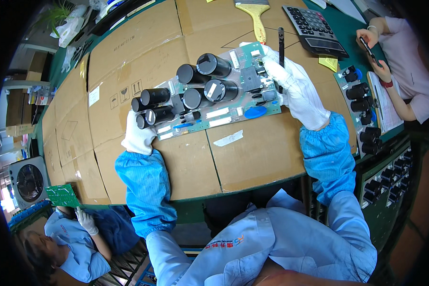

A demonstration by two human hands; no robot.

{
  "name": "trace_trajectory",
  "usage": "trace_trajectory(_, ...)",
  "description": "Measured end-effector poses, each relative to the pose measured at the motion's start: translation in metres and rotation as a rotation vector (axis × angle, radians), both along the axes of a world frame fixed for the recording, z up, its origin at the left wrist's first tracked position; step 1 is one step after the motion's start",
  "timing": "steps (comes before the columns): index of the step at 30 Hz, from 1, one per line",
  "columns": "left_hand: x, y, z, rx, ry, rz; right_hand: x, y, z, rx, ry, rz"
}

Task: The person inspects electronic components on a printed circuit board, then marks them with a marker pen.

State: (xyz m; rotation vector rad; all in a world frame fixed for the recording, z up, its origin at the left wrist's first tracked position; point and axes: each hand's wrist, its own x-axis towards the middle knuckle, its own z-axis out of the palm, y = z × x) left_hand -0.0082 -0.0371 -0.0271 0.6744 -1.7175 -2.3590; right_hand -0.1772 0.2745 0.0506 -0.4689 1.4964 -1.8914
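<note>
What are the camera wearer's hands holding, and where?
A green circuit board, left hand at its left end, right hand at its right end, which may also hold the black stick.

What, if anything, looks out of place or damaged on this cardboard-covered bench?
A ragged white strip lies on the cardboard below the held circuit board in the picture, crooked and perhaps leftover tape. No spill shows; fine board damage would be too small to tell.
</note>
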Motion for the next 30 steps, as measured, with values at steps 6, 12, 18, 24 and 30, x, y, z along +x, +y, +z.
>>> trace_trajectory(6,0.001,-0.002,0.003,-0.299,0.006,-0.113,-0.001,0.000,-0.003,0.028,0.018,-0.028)
trace_trajectory(12,-0.004,-0.001,0.003,0.136,-0.007,-0.006,-0.002,-0.001,-0.003,0.048,-0.040,-0.044)
trace_trajectory(18,-0.002,-0.004,0.001,0.141,0.011,-0.007,-0.002,-0.001,-0.003,0.081,-0.033,-0.077)
trace_trajectory(24,-0.002,-0.004,0.003,0.238,0.054,-0.030,-0.005,-0.001,-0.010,0.094,-0.038,-0.089)
trace_trajectory(30,0.001,-0.011,-0.009,-0.021,0.009,-0.014,-0.005,-0.002,-0.011,0.074,-0.042,-0.095)
